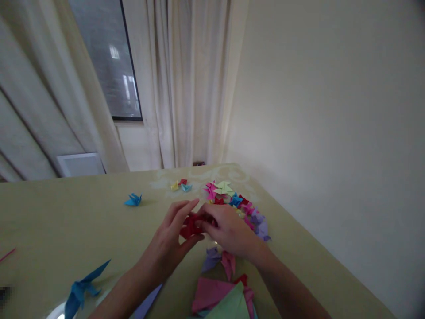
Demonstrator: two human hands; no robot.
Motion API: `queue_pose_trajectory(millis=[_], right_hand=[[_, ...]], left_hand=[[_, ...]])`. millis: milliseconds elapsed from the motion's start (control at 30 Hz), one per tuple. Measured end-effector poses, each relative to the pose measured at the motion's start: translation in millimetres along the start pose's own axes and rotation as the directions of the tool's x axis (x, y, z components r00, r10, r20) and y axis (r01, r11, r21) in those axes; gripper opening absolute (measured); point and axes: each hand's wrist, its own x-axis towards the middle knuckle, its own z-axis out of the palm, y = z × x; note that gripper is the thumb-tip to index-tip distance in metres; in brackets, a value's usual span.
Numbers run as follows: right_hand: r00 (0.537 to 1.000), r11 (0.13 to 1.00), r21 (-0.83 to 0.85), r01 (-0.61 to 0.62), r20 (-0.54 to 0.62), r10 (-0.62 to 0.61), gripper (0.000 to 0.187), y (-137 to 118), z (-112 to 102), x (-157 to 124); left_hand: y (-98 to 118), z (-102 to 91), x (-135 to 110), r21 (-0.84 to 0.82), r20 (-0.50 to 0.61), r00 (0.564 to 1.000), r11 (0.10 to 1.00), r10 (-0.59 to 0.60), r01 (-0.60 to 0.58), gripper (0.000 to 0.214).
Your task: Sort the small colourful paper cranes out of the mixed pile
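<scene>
A red folded paper piece [190, 227] is held between my two hands, above the table. My left hand [168, 235] cups it from the left, thumb below and fingers above. From the right, my right hand [229, 227] pinches it with bent fingers, which hide part of its shape. Just beyond my right hand lies a curved cluster of small origami pieces in several colours, with a pale green one [223, 188] and a purple one [262, 229] among them. Below the hands are a purple folded piece [211, 258] and a pink one [228, 265].
A blue origami bird [133, 200] sits farther back on the table [66, 221], and a larger blue one [79, 292] is at front left. Small yellow, red and light blue pieces [186, 188] lie near the back edge. Flat folded papers [232, 305] are at the front. A wall [325, 133] borders the right side.
</scene>
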Motion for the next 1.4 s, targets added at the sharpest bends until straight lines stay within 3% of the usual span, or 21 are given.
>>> queue_pose_trajectory(millis=[100,167,200,267,300,367,433,567,733,833,900,1000,1100,1233,1400], right_hand=[[1.000,1.000,-0.031,0.007,0.006,-0.007,0.007,8.8,-18.8,-10.1],[0.997,0.990,-0.144,-0.009,0.069,0.019,0.007,16.7,-32.0,-19.2],[0.993,0.976,-0.214,-0.027,0.107,0.050,0.007,20.8,-36.5,-23.2],[0.976,0.933,-0.350,-0.082,0.159,0.146,0.006,27.6,-40.2,-28.3],[0.966,0.908,-0.404,-0.112,0.169,0.194,0.006,29.7,-40.1,-29.0],[0.955,0.878,-0.455,-0.148,0.164,0.246,0.011,30.5,-38.9,-27.0],[0.965,0.889,-0.431,-0.152,0.129,0.228,0.011,26.8,-39.6,-22.0],[0.991,0.955,-0.268,-0.123,0.013,0.131,0.009,15.2,-46.1,-13.4],[0.997,0.980,-0.187,-0.063,-0.062,0.052,0.009,8.2,-43.5,-12.4],[0.994,0.984,-0.174,-0.032,-0.104,0.014,0.009,2.2,-35.7,-14.4],[0.993,0.991,-0.134,-0.002,-0.118,-0.014,0.013,-4.5,-29.4,-16.0],[0.996,0.999,0.009,0.053,-0.073,-0.052,0.042,-15.9,-19.2,-18.0],[0.998,0.982,0.175,0.065,-0.009,-0.064,0.064,-23.2,-11.0,-19.8],[0.997,0.958,0.280,0.063,-0.057,-0.049,0.048,-22.4,-8.9,-24.8],[0.996,0.867,0.491,0.084,-0.057,-0.064,0.024,-21.0,-19.2,-33.3]], left_hand=[[-15.7,-19.2,3.7,0.048,0.055,0.995,0.996,-0.084,0.081,0.059],[-35.2,-33.3,2.5,0.190,0.179,0.962,0.966,-0.207,0.173,0.043],[-45.3,-39.1,0.3,0.283,0.265,0.920,0.935,-0.290,0.213,0.038],[-62.5,-45.8,-5.8,0.464,0.405,0.795,0.851,-0.451,0.246,0.034],[-68.7,-46.7,-8.9,0.533,0.442,0.738,0.811,-0.509,0.241,0.035],[-76.4,-45.0,-13.1,0.611,0.465,0.664,0.755,-0.585,0.238,0.036],[-79.9,-42.2,-14.3,0.609,0.475,0.642,0.751,-0.602,0.254,0.032],[-86.7,-41.2,-13.7,0.506,0.540,0.639,0.818,-0.547,0.273,0.021],[-95.4,-43.6,-14.5,0.435,0.589,0.603,0.840,-0.538,0.324,0.023],[-82.7,-46.8,-8.8,0.332,0.579,0.648,0.869,-0.494,0.366,0.033],[-63.0,-49.5,-1.7,0.109,0.577,0.710,0.900,-0.404,0.423,0.042],[-25.4,-51.7,8.5,-0.315,0.510,0.817,0.825,-0.270,0.469,0.047],[4.7,-51.5,12.5,-0.497,0.379,0.888,0.752,-0.261,0.433,0.029],[18.9,-52.0,11.4,-0.569,0.354,0.891,0.691,-0.283,0.446,0.032],[23.2,-43.3,12.5,-0.574,0.341,0.911,0.716,-0.233,0.398,0.029]])
